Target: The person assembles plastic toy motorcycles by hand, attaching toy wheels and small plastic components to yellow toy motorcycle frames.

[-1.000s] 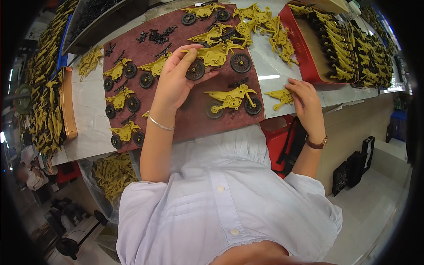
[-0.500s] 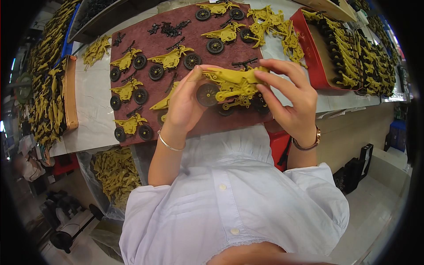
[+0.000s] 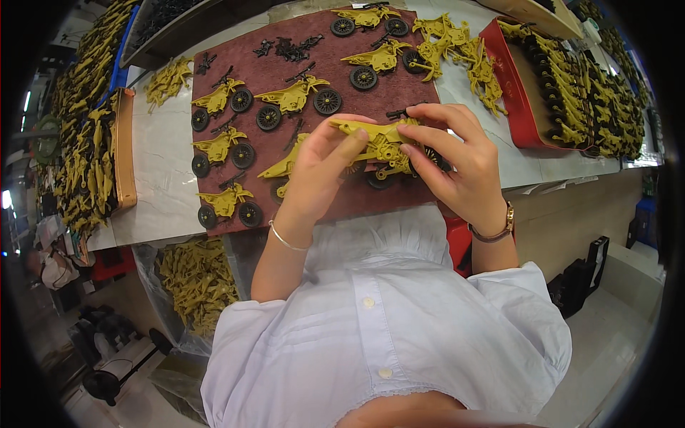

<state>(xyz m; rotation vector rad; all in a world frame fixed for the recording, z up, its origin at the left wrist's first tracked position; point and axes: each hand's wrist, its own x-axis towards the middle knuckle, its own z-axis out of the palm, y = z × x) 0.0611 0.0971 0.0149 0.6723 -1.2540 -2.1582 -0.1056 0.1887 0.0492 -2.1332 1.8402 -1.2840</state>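
Between my two hands, above the front edge of a dark red mat [image 3: 228,68], is a yellow toy motorcycle [image 3: 385,145] with black handlebars at its right end. My left hand [image 3: 321,157] grips its tail end, thumb over the side, and covers much of the rear wheel. The fingers of my right hand [image 3: 464,157] pinch its front end near the handlebars. Behind my left wrist, another yellow toy motorcycle [image 3: 280,167] lies partly hidden. Further toy motorcycles [image 3: 289,98] with black wheels lie on the mat to the left and at the back.
Black handlebar parts [image 3: 296,48] lie at the mat's back. Loose yellow body parts [image 3: 457,46] sit at the back right, beside a red box [image 3: 510,93] of assembled rows. A bag of yellow parts [image 3: 196,282] stands below the table at left, and packed trays [image 3: 89,157] fill the far left.
My left hand has shifted its grip, with the thumb now across the toy's side and its rear wheel mostly covered. The whole view has moved slightly.
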